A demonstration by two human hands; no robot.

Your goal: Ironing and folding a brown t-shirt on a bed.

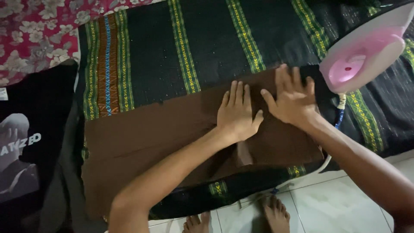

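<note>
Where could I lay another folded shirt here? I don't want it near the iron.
Free: the striped cloth above the brown garment, between the orange band and the iron. Crowded: right side, where left hand and right hand press beside it.

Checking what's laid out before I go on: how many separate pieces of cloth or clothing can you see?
4. A brown cloth under both hands, a black green-striped cloth beneath it, a black printed shirt at left, a pink flowered cloth top left. More may lie hidden underneath.
</note>
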